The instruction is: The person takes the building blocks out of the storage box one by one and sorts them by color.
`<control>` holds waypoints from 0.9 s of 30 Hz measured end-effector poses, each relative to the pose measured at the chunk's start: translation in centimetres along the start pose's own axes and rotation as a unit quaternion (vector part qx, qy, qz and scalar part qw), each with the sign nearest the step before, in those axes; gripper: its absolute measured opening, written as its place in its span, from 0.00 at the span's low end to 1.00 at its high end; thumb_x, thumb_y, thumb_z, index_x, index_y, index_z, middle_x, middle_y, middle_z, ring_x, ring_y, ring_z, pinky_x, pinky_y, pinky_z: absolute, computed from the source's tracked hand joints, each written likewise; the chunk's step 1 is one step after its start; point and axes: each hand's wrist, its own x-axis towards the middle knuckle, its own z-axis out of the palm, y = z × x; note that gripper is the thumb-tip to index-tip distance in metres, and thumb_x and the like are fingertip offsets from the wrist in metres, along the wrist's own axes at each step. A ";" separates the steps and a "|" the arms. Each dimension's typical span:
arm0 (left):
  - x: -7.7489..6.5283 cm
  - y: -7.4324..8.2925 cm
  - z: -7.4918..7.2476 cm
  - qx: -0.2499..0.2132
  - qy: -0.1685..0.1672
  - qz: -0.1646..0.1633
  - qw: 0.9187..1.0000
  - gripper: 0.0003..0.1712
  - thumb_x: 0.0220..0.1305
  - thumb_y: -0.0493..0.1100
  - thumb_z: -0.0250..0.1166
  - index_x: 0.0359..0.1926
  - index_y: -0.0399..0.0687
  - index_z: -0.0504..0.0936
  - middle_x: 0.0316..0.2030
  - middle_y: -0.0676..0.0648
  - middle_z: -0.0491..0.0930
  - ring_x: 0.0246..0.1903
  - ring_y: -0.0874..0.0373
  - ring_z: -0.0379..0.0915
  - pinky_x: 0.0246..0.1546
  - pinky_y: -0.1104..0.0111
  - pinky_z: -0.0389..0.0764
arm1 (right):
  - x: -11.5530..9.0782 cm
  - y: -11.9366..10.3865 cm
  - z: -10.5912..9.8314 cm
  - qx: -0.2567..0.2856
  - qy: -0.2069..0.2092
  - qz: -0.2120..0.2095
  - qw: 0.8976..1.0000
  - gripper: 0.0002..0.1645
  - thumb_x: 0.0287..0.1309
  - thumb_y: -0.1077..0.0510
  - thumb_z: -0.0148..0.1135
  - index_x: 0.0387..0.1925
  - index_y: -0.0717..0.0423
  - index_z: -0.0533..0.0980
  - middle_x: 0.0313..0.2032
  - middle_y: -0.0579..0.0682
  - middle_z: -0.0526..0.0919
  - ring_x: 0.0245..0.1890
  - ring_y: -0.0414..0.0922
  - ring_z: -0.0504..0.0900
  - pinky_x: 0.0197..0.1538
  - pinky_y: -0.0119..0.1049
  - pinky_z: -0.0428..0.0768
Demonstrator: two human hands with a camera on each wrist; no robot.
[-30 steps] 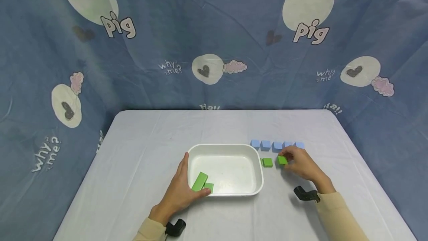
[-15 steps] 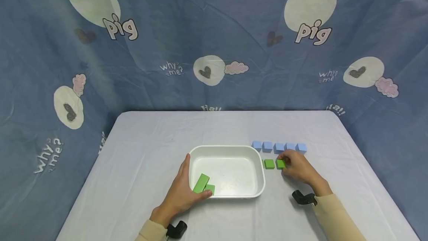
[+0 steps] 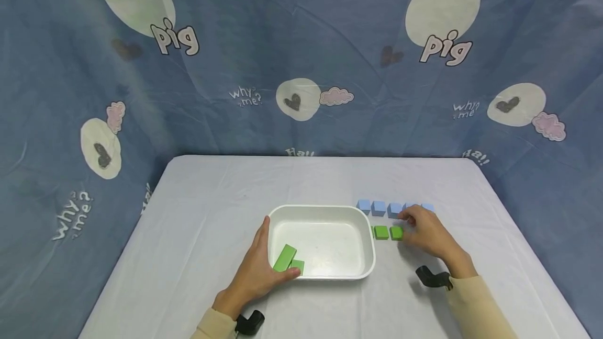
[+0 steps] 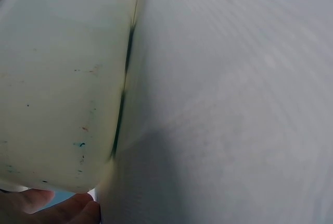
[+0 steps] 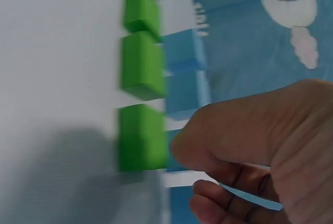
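Note:
My left hand (image 3: pixel 256 276) holds the near left corner of a white plastic tray (image 3: pixel 320 206), its thumb by the near rim and its fingers along the left side. A long green block (image 3: pixel 285 258) and a small green block (image 3: pixel 297 267) lie in that corner. Right of the tray, green cubes stand in a row; the rightmost cube (image 3: pixel 396 233) is just beside my right hand (image 3: pixel 431 234). In the right wrist view the thumb (image 5: pixel 223 130) is apart from that cube (image 5: pixel 141 138), and the loosely bent fingers hold nothing. The leftmost cube (image 5: pixel 141 8) is mostly hidden by the tray in the head view.
Behind the green row runs a row of several blue cubes (image 3: pixel 378 208), the right ones partly covered by my right hand. A white cloth covers the table (image 3: pixel 212 198). A blue printed curtain (image 3: pixel 235 41) hangs beyond its far edge.
My right hand set the green cube down at the right end of the green row, let go of it and drew slightly right. The left hand and tray have stayed in place.

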 end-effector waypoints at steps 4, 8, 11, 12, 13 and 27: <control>0.0 0.1 -0.1 0.001 0.001 0.000 1.000 0.82 0.39 0.66 0.82 0.81 0.37 0.40 0.78 0.34 0.49 0.72 0.35 0.56 0.64 0.42 0.66 | 0.3 -0.5 -1.4 0.036 0.041 -0.008 0.998 0.19 0.49 0.72 0.68 0.46 0.65 0.80 0.43 0.58 0.83 0.41 0.53 0.80 0.48 0.54 0.80; 0.0 0.1 -0.2 -0.001 0.001 0.000 1.000 0.82 0.39 0.66 0.82 0.81 0.37 0.40 0.78 0.34 0.49 0.72 0.36 0.56 0.65 0.42 0.66 | 0.7 -1.2 -2.3 0.078 0.072 -0.009 0.994 0.17 0.55 0.71 0.68 0.48 0.64 0.80 0.44 0.59 0.83 0.42 0.52 0.83 0.48 0.50 0.82; 0.0 0.0 -0.1 -0.002 -0.001 -0.001 1.000 0.82 0.39 0.67 0.82 0.81 0.37 0.40 0.78 0.34 0.49 0.72 0.36 0.56 0.65 0.43 0.66 | 1.2 -1.9 -2.6 0.106 0.088 -0.022 0.990 0.16 0.57 0.71 0.68 0.48 0.64 0.80 0.44 0.58 0.83 0.41 0.50 0.83 0.47 0.36 0.82; 0.0 0.1 -0.1 -0.003 -0.002 -0.002 1.000 0.82 0.39 0.68 0.82 0.81 0.37 0.40 0.78 0.35 0.49 0.72 0.36 0.56 0.65 0.43 0.66 | 1.4 -2.1 -2.7 0.114 0.091 -0.027 0.989 0.16 0.57 0.71 0.68 0.48 0.64 0.79 0.43 0.57 0.83 0.41 0.50 0.83 0.46 0.31 0.81; 0.0 0.1 -0.1 -0.004 -0.004 -0.004 1.000 0.82 0.39 0.68 0.82 0.81 0.38 0.40 0.78 0.35 0.49 0.72 0.37 0.56 0.65 0.43 0.66 | 1.6 -2.4 -2.7 0.121 0.094 -0.033 0.988 0.16 0.57 0.71 0.67 0.48 0.63 0.79 0.43 0.56 0.83 0.41 0.50 0.83 0.46 0.27 0.80; 0.0 0.0 0.0 -0.004 0.004 0.009 1.000 0.81 0.39 0.64 0.83 0.81 0.37 0.41 0.78 0.35 0.50 0.71 0.36 0.57 0.64 0.43 0.67 | 4.1 -5.5 -3.4 0.240 0.088 -0.100 0.961 0.19 0.57 0.75 0.66 0.50 0.69 0.76 0.44 0.58 0.80 0.44 0.44 0.82 0.51 0.28 0.80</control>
